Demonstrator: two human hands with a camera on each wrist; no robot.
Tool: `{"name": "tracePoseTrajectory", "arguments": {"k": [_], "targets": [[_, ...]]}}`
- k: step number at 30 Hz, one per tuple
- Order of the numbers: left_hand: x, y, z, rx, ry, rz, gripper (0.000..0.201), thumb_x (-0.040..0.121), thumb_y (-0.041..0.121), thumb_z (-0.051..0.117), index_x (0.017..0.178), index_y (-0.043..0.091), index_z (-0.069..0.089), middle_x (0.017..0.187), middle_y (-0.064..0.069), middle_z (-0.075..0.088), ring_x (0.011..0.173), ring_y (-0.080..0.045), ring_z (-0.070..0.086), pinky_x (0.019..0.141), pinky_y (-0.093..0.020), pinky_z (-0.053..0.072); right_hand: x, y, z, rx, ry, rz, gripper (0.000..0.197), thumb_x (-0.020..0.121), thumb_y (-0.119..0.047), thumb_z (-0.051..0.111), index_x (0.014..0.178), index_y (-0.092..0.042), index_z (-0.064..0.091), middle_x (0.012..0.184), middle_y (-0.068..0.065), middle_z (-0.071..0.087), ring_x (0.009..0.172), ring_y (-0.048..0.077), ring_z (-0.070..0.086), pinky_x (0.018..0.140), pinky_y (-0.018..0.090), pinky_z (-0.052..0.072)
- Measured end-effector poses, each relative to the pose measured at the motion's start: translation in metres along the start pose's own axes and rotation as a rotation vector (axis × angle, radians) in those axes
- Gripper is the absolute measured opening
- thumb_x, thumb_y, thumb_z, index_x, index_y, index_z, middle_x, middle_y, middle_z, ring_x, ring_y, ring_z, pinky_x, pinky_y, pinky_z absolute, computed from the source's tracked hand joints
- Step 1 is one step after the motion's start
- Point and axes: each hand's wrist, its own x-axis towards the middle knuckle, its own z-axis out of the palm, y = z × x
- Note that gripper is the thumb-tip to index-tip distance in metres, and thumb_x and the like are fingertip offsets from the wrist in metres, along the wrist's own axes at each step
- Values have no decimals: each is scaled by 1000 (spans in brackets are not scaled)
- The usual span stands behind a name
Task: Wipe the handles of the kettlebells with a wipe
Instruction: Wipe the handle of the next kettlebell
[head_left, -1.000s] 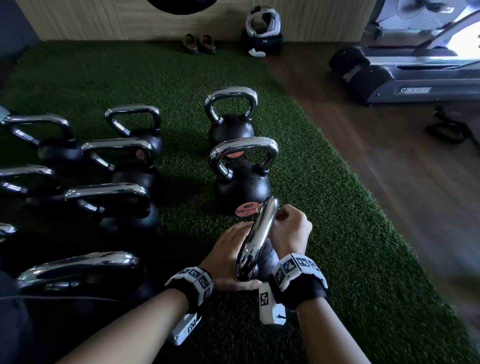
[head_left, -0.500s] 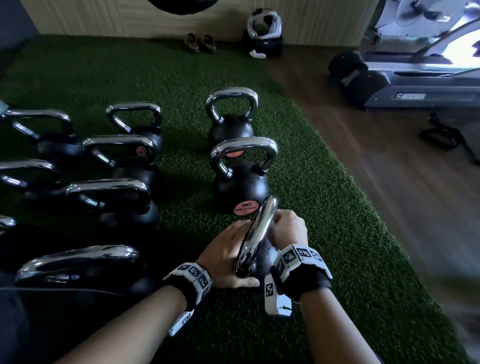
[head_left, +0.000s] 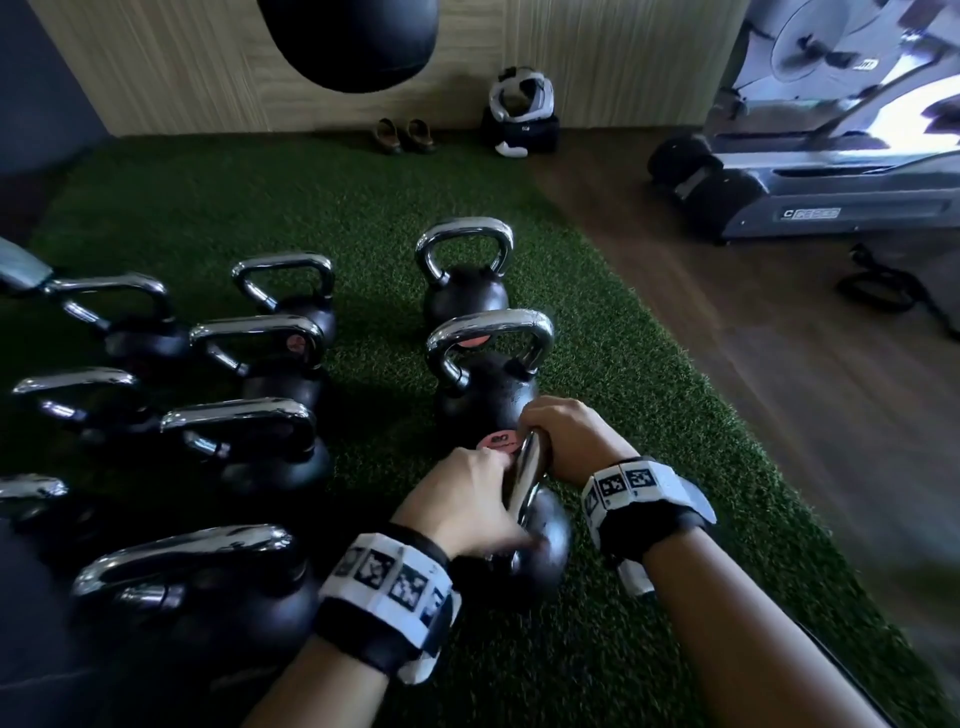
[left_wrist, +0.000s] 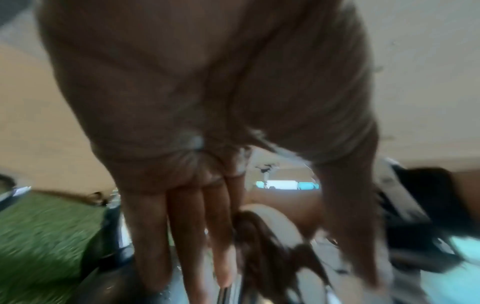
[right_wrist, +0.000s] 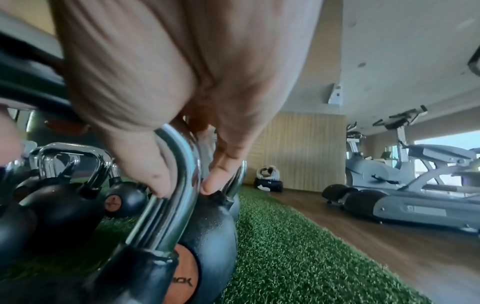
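The nearest kettlebell (head_left: 543, 556) is black with a chrome handle (head_left: 524, 475) and stands on the green turf (head_left: 649, 597), handle edge-on to me. My right hand (head_left: 561, 436) grips the far bend of that handle; in the right wrist view its thumb (right_wrist: 155, 181) and a fingertip pinch the chrome bar (right_wrist: 179, 205). My left hand (head_left: 467, 499) holds the handle's near side. Its fingers (left_wrist: 182, 236) lie straight along the bar, with the thumb (left_wrist: 350, 236) on the other side. A pale scrap shows at the left palm, too blurred to name.
Two more kettlebells (head_left: 488, 395) (head_left: 462, 296) stand in line beyond. Several others (head_left: 260, 452) crowd the left. Wood floor (head_left: 779, 389) and a treadmill (head_left: 831, 202) lie right. Shoes (head_left: 405, 136) and a bag (head_left: 522, 122) sit by the far wall. A punch bag (head_left: 353, 41) hangs overhead.
My right hand has slid up over the far top of the handle. The left hand has shifted along the bar and is blurred. My view has tilted up.
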Motion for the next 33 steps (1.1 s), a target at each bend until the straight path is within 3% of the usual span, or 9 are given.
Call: {"name": "tracePoseTrajectory", "arguments": {"k": [2, 6, 11, 15, 22, 25, 27, 30, 33], "targets": [[1, 10, 11, 72, 91, -4, 31, 71, 34, 81, 95, 18, 72, 84, 1, 75, 81, -17, 74, 63, -23, 51, -4, 1, 2, 10, 28, 9, 19, 69, -6, 66, 78, -22, 70, 78, -12, 59, 69, 14, 60, 66, 30, 54], [1, 9, 9, 48, 62, -3, 30, 70, 26, 80, 99, 20, 71, 82, 2, 73, 80, -18, 72, 58, -19, 42, -20, 2, 2, 90, 94, 81, 18, 67, -16, 60, 80, -21, 72, 81, -5, 66, 71, 17, 63, 67, 33, 54], [17, 0, -20, 144, -159, 89, 81, 57, 35, 86, 134, 40, 62, 108, 11, 75, 97, -14, 72, 84, -34, 60, -44, 13, -1, 53, 154, 162, 24, 74, -18, 67, 96, -29, 73, 92, -8, 70, 82, 17, 68, 75, 39, 60], [33, 2, -43, 226, -348, 235, 81, 61, 35, 91, 134, 50, 58, 93, 14, 75, 88, -5, 72, 82, -35, 60, -73, 7, 3, 23, 240, 257, 38, 76, -4, 72, 109, -22, 74, 101, -1, 71, 88, 24, 70, 79, 37, 59], [45, -13, -43, 105, -408, 328, 89, 65, 29, 90, 142, 51, 51, 107, 9, 76, 95, -8, 73, 88, -34, 59, -77, -1, 11, -21, 259, 309, 43, 76, 3, 72, 111, -22, 71, 105, 0, 69, 90, 28, 68, 79, 40, 57], [46, -20, -54, 65, -477, 246, 78, 74, 43, 90, 144, 46, 54, 130, 12, 68, 109, -4, 68, 97, -21, 51, -72, -8, -3, -66, 105, 334, 43, 85, -3, 70, 124, -20, 66, 116, 3, 64, 101, 29, 67, 87, 40, 56], [51, -27, -65, -10, -482, 85, 66, 79, 54, 83, 139, 38, 62, 137, 15, 65, 114, -2, 64, 101, -20, 45, -69, -11, -19, -97, -19, 377, 43, 89, -7, 69, 129, -22, 64, 120, 1, 61, 105, 24, 66, 89, 32, 54], [68, -48, -71, -141, -278, -175, 40, 88, 55, 73, 119, 29, 76, 120, 10, 74, 101, -6, 64, 94, -23, 45, -60, -15, -43, -143, 3, 437, 36, 88, -10, 74, 120, -27, 70, 114, -5, 63, 100, 18, 67, 78, 21, 49], [97, -68, -64, -197, -45, -354, 57, 81, 55, 65, 118, 13, 75, 128, -7, 72, 115, -27, 67, 91, -27, 48, -44, -31, -61, -160, 133, 421, 41, 84, 2, 70, 114, -25, 72, 109, -9, 67, 96, 9, 68, 70, 2, 40]]}}
